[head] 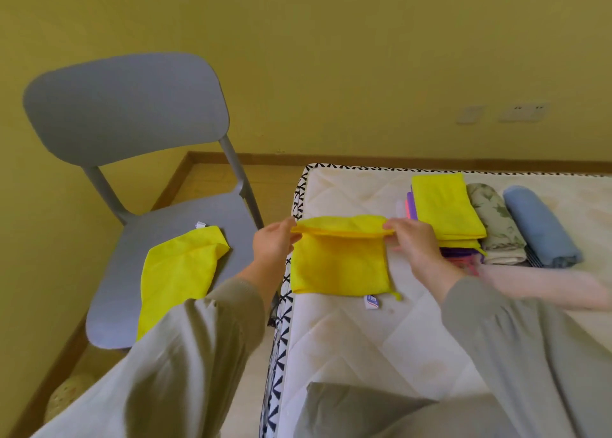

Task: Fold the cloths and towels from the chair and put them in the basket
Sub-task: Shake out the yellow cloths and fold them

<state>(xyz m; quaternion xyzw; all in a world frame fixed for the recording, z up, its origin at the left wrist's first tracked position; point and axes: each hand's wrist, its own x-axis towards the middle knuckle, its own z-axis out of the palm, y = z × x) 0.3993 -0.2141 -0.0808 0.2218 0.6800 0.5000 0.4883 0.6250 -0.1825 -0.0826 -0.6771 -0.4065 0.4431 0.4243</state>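
1. My left hand (275, 244) and right hand (418, 244) each pinch an end of the yellow cloth's (337, 265) fold, near the mattress's (364, 345) left edge.
2. A second yellow cloth (178, 268) lies on the grey chair (132, 113) seat.
3. The folded stack (447, 206) beside my right hand seems to be purple and pink underneath.

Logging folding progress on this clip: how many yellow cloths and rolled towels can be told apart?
Yellow cloths: 3 (held yellow cloth, loose yellow cloth on grey plastic chair, stack-top yellow cloth)
Rolled towels: 2 (floral rolled towel, blue rolled towel)
Total: 5
Purple and pink layers beneath: uncountable.
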